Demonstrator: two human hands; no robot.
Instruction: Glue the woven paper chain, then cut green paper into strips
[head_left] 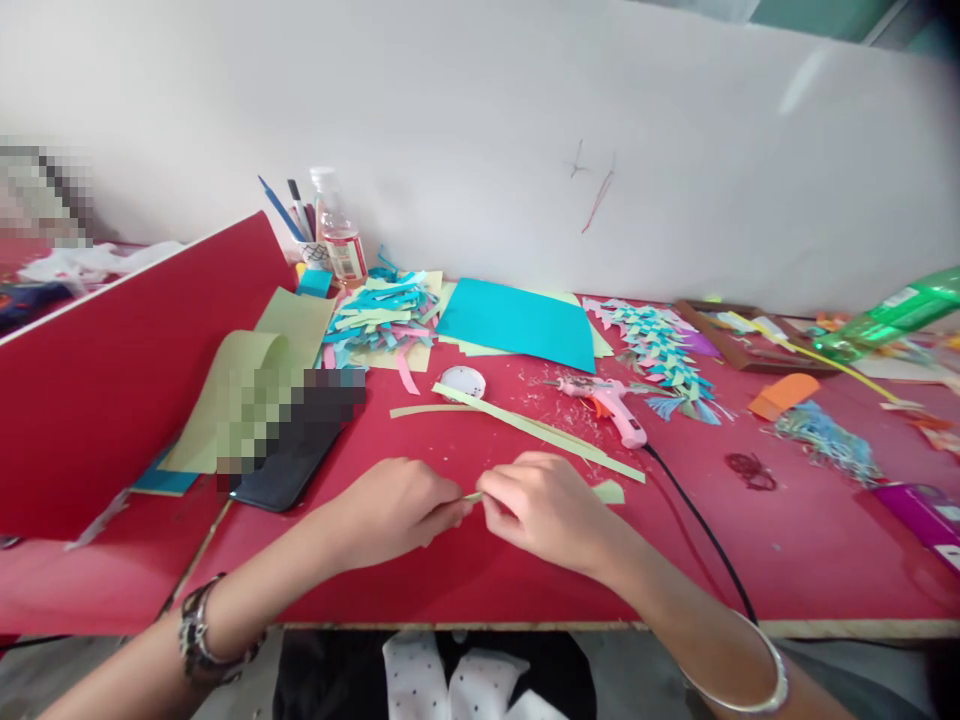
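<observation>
My left hand (409, 505) and my right hand (547, 510) meet low over the red tabletop. Between their closed fingertips a short bit of a pale green paper strip (472, 497) shows, pinched from both sides. A pale green paper end (609, 492) sticks out past my right hand; whether it belongs to the same strip I cannot tell. Just beyond lie longer pale green strips (540, 431), one resting across a small round white dish (469, 380). A pink glue gun (619, 412) lies on its side farther right, its nozzle pointing left.
Behind the hands are a pile of cut paper strips (382, 315), a blue sheet (517, 322) and a woven paper braid (660, 350). A black phone (281, 475) lies left, near a red upright board (142, 380). The glue gun's black cord (701, 525) crosses the right side.
</observation>
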